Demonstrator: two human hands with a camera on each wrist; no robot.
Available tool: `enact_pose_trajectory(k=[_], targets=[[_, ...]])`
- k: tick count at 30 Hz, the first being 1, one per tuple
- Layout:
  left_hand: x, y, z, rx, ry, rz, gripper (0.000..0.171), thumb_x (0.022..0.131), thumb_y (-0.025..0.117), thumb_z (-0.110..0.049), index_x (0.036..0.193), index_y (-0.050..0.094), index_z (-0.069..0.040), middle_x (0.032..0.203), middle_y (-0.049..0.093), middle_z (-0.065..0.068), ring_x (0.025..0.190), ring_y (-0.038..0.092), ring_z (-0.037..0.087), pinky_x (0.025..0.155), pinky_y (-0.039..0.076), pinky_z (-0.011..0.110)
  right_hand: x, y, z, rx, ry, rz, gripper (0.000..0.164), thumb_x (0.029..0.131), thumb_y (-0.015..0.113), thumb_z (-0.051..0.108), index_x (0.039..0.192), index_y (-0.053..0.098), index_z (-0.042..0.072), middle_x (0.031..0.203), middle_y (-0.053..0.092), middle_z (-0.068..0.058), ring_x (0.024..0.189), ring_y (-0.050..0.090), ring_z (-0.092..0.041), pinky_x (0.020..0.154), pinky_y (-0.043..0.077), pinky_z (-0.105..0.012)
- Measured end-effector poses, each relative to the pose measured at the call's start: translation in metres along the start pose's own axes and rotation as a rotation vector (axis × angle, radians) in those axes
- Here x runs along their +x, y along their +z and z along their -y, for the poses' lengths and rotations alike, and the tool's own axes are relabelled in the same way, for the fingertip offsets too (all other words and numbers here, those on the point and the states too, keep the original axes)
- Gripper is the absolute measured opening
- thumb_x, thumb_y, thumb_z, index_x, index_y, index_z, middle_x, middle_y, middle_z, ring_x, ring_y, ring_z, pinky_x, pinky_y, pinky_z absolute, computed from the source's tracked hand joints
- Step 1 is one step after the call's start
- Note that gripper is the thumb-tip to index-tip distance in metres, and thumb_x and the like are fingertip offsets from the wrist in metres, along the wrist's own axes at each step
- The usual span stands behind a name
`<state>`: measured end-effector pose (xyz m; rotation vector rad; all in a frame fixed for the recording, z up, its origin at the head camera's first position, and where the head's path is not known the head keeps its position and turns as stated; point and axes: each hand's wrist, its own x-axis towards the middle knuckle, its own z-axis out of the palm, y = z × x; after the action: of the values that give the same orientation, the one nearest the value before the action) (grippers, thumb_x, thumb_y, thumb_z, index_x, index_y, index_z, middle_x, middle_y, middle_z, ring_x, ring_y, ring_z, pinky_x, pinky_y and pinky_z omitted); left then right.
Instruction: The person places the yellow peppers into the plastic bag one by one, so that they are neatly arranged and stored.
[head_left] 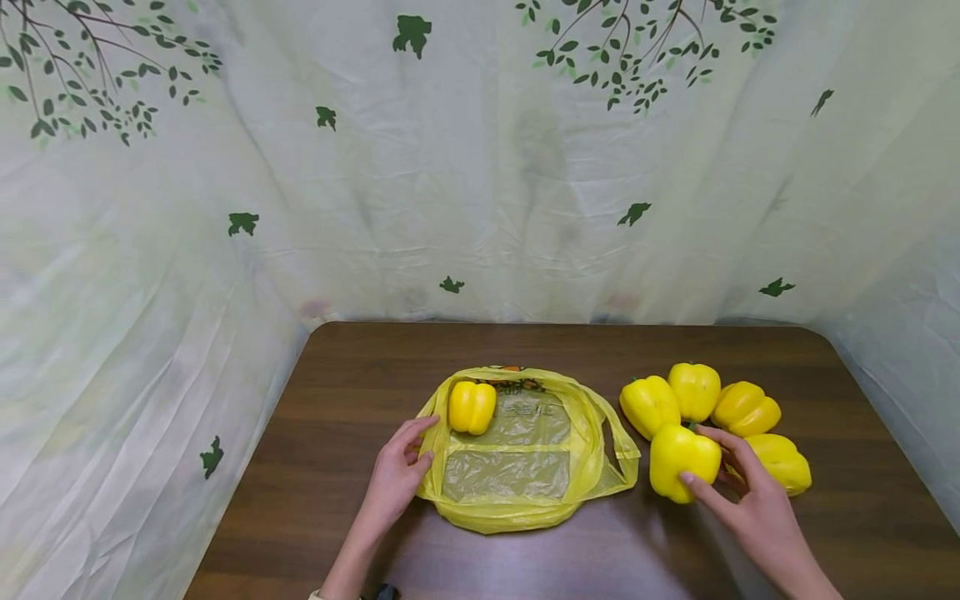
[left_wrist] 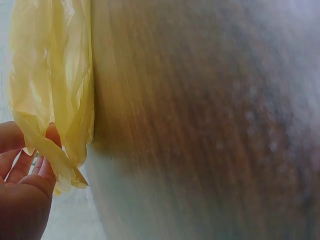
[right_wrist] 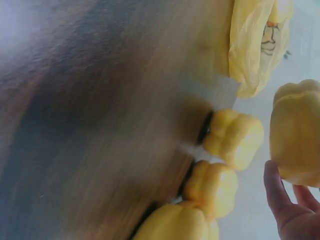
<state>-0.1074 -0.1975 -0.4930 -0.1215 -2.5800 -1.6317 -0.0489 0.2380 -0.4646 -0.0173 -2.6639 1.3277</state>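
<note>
Left hand (head_left: 401, 467) pinches the left rim of the yellow plastic bag (head_left: 510, 515), likely keeping its mouth spread, one yellow bell pepper (head_left: 472, 408) inside. Right hand (head_left: 753, 496) grips another pepper (head_left: 681, 460), raised, presumably steadied by thumb and fingers, near four loose peppers (head_left: 694, 390) toward the right edge. Dark wood-grain table (head_left: 375, 354), leaf-print curtain (head_left: 480, 225) beyond far edge

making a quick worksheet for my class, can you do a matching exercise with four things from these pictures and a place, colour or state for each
Column one:
1. left hand
2. right hand
3. table
4. plastic bag

Column two:
A. dark brown
B. holding a bell pepper
C. yellow and open, with a single pepper visible inside
D. at the bag's edge

Pairs: 1-D, 2-B, 3-A, 4-C
</note>
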Motion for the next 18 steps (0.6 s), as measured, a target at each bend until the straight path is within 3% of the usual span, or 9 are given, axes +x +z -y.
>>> enact_pose_trajectory(k=[4, 6, 13, 18], targets=[[-0.004, -0.004, -0.022, 0.001, -0.001, 0.016, 0.047, 0.082, 0.060, 0.020, 0.126, 0.062, 0.005, 0.125, 0.059, 0.018, 0.093, 0.058, 0.034, 0.077, 0.053, 0.036, 0.003, 0.006, 0.003, 0.000, -0.030, 0.016, 0.061, 0.085, 0.078, 0.029, 0.137, 0.049, 0.018, 0.132, 0.054, -0.002, 0.112, 0.051, -0.003, 0.082, 0.039, -0.005], [-0.004, -0.005, -0.025, -0.004, 0.006, 0.019, 0.046, 0.082, 0.060, 0.020, 0.126, 0.062, 0.005, 0.125, 0.059, 0.018, 0.093, 0.059, 0.034, 0.077, 0.053, 0.036, 0.005, 0.009, 0.004, 0.013, -0.058, 0.027, 0.061, 0.084, 0.078, 0.028, 0.137, 0.050, 0.018, 0.133, 0.054, -0.003, 0.111, 0.049, 0.004, 0.083, 0.040, -0.006], [0.003, 0.002, 0.016, 0.016, 0.031, -0.001, 0.052, 0.081, 0.064, 0.017, 0.126, 0.066, -0.008, 0.125, 0.061, 0.006, 0.091, 0.058, 0.023, 0.073, 0.052, 0.027, 0.016, 0.022, 0.004, 0.040, -0.181, 0.063, 0.061, 0.081, 0.081, 0.019, 0.134, 0.051, 0.014, 0.132, 0.054, -0.002, 0.115, 0.050, -0.001, 0.087, 0.040, -0.008], [0.004, 0.002, 0.019, 0.013, 0.029, 0.002, 0.052, 0.082, 0.064, 0.017, 0.126, 0.065, -0.009, 0.125, 0.060, 0.006, 0.092, 0.058, 0.023, 0.075, 0.052, 0.028, 0.022, 0.031, 0.007, 0.044, -0.215, 0.078, 0.060, 0.080, 0.082, 0.019, 0.133, 0.053, 0.013, 0.132, 0.054, 0.000, 0.115, 0.053, -0.015, 0.088, 0.041, -0.009]])
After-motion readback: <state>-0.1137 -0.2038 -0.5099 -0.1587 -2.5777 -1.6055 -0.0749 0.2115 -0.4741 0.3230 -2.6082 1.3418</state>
